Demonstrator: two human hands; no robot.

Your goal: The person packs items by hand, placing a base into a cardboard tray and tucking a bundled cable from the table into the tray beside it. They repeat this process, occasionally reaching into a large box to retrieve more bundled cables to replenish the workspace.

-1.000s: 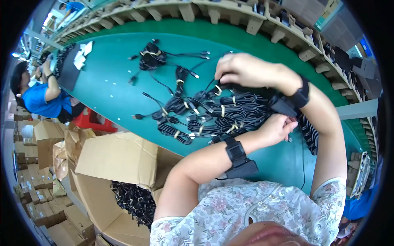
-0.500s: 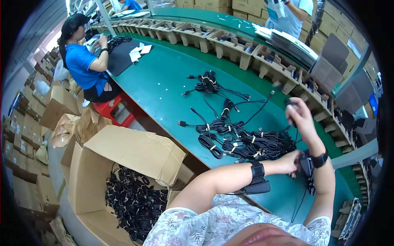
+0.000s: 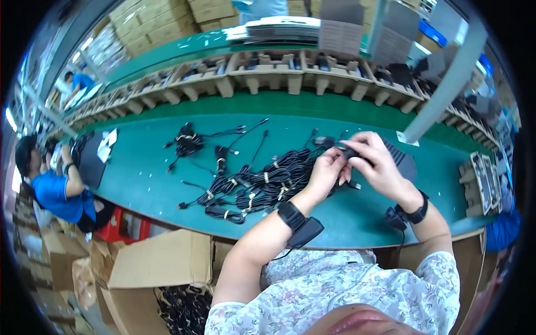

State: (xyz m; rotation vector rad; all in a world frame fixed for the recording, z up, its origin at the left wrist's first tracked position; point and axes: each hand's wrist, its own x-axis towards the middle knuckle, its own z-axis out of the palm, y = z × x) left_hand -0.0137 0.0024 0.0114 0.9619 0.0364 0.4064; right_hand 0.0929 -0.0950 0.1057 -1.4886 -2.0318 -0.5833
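My left hand (image 3: 324, 174) and my right hand (image 3: 379, 161) meet over the right end of a heap of black cables (image 3: 279, 174). Between their fingertips is a black cable (image 3: 349, 152), pinched by both hands; part of it is hidden behind the fingers. Many cables in the heap are coiled and bound with pale ties, their plugs sticking out. Farther left lies a separate cable bundle (image 3: 188, 140), with a small tied coil (image 3: 221, 160) between it and the heap. Both wrists wear black straps with small dark boxes.
A dark ridged panel (image 3: 403, 163) lies beyond my right hand. Moulded cardboard trays (image 3: 268, 72) line the far side of the green table (image 3: 145, 184). A metal post (image 3: 446, 84) rises at right. Below the near edge stands an open carton (image 3: 162, 259) of cables. A co-worker (image 3: 61, 192) sits left.
The view has turned to the right. My right hand has come down from above the table to my left hand, and both now pinch a cable beside the heap.
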